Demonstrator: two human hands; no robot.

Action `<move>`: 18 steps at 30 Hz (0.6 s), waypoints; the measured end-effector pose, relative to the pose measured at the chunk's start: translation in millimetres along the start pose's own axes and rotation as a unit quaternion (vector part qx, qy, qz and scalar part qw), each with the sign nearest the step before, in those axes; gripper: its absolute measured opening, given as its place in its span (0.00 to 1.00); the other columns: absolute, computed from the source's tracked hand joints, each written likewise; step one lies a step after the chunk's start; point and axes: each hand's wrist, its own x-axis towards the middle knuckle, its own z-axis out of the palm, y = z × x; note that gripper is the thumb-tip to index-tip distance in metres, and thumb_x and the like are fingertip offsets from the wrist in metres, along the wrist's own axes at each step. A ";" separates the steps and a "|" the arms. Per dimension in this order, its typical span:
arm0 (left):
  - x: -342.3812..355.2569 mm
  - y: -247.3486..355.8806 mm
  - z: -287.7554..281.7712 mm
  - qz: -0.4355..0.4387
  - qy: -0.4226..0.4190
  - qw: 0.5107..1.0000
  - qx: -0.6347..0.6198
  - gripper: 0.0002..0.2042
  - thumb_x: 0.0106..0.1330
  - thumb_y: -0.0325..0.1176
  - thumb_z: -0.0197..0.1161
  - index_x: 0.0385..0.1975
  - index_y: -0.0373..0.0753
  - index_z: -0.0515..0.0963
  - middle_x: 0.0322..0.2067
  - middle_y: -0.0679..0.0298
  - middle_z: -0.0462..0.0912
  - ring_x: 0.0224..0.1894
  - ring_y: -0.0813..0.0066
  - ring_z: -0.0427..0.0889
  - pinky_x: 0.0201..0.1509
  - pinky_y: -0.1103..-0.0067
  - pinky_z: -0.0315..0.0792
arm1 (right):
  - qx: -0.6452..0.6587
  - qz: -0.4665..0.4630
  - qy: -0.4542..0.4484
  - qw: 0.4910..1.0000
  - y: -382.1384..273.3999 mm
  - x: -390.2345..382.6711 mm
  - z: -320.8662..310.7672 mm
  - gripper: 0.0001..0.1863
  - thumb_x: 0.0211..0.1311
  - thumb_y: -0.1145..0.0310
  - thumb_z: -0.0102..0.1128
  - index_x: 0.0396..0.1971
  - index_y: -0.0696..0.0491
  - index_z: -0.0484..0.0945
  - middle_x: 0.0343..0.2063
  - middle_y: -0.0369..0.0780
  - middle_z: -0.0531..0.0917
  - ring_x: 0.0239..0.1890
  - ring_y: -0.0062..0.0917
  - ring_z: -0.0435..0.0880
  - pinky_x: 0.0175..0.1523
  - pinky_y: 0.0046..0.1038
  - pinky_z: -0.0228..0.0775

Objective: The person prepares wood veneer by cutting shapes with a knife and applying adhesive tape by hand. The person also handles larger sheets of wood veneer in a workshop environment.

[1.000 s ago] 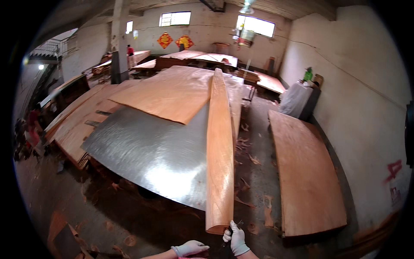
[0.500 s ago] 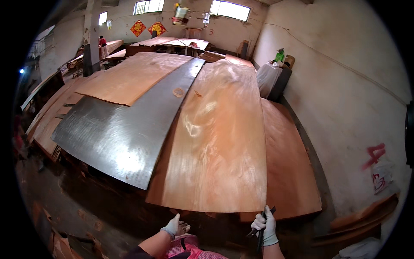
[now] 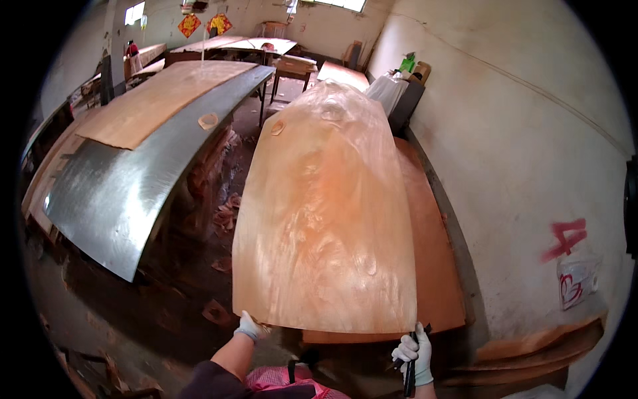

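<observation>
One huge thin wood veneer sheet, pale orange and tan with a satiny, rippled grain (image 3: 325, 226), takes up the middle of the view, its near edge right in front of the person. To its left there's one long table with a smooth, shiny grey metal top (image 3: 126, 186), standing apart from the sheet. Partly covered by the big sheet on the right is a flat reddish-brown wood panel (image 3: 435, 246); can't tell if it's one layer or a stack. One flat tan wood sheet (image 3: 169, 100) lies over the far left part of the metal top. Down at lower right, a few curved rough brown wood strips (image 3: 538, 349) are bunched by the wall. Two red-and-gold diamond-shaped decorations (image 3: 189, 25) hang on the far wall.

Hands: two, both in white gloves. The left hand (image 3: 250, 327) is closed around the sheet's near left corner, thumb side up at the edge. The right hand (image 3: 415, 351) is curled tight around one slim black tool (image 3: 410, 372), right at the near right corner; can't tell if it's pinching the wood too.

Smallest stuff: two oval bits, one pale scrap (image 3: 208, 121) on the metal top and one orange-tan oval (image 3: 277, 128) on the big sheet's far left part.
</observation>
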 end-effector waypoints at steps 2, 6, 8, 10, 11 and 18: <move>21.4 -29.1 1.4 0.059 0.001 0.997 0.050 0.33 0.72 0.62 0.28 0.64 0.47 0.65 0.61 0.64 0.72 0.63 0.58 0.70 0.64 0.56 0.66 | -0.004 0.001 0.038 0.999 -42.3 -9.6 -17.2 0.23 0.76 0.48 0.33 0.47 0.44 0.77 0.08 0.25 0.51 0.05 0.13 0.51 0.15 0.21 0.54; 39.2 -66.4 6.5 0.155 -0.002 0.984 0.088 0.29 0.74 0.59 0.33 0.65 0.47 0.65 0.64 0.65 0.70 0.64 0.59 0.69 0.67 0.60 0.63 | -0.135 -0.019 0.210 0.968 -123.4 -32.3 -50.4 0.23 0.75 0.45 0.36 0.37 0.43 0.77 0.07 0.26 0.54 0.04 0.14 0.53 0.13 0.22 0.49; 43.9 -85.3 3.7 0.191 0.123 0.974 0.021 0.29 0.74 0.58 0.35 0.64 0.47 0.66 0.64 0.65 0.70 0.64 0.58 0.69 0.68 0.60 0.62 | -0.147 -0.022 0.189 0.971 -166.4 -44.9 -69.3 0.19 0.74 0.46 0.40 0.40 0.44 0.74 0.07 0.28 0.57 0.05 0.16 0.54 0.14 0.23 0.50; 48.8 -98.6 -1.4 0.229 0.097 0.968 0.018 0.26 0.74 0.55 0.40 0.62 0.46 0.69 0.62 0.65 0.72 0.63 0.57 0.70 0.68 0.57 0.61 | -0.250 -0.024 0.315 0.915 -207.8 -52.4 -91.3 0.31 0.71 0.40 0.41 0.11 0.46 0.65 0.05 0.28 0.56 0.04 0.17 0.52 0.12 0.24 0.46; 51.9 -105.8 -5.1 0.244 0.112 0.963 0.001 0.24 0.74 0.53 0.42 0.61 0.45 0.69 0.61 0.64 0.73 0.62 0.58 0.71 0.67 0.58 0.63 | -0.268 -0.033 0.313 0.911 -227.9 -56.1 -102.2 0.29 0.70 0.42 0.45 0.13 0.47 0.65 0.06 0.29 0.57 0.04 0.18 0.54 0.13 0.25 0.47; 65.5 -173.7 -24.6 0.305 0.135 0.940 0.075 0.07 0.70 0.41 0.55 0.34 0.49 0.78 0.35 0.69 0.84 0.35 0.68 0.81 0.33 0.71 0.71 | -0.355 -0.066 0.355 0.862 -347.3 -79.1 -170.8 0.25 0.71 0.44 0.47 0.19 0.45 0.64 0.07 0.31 0.63 0.05 0.20 0.57 0.12 0.26 0.49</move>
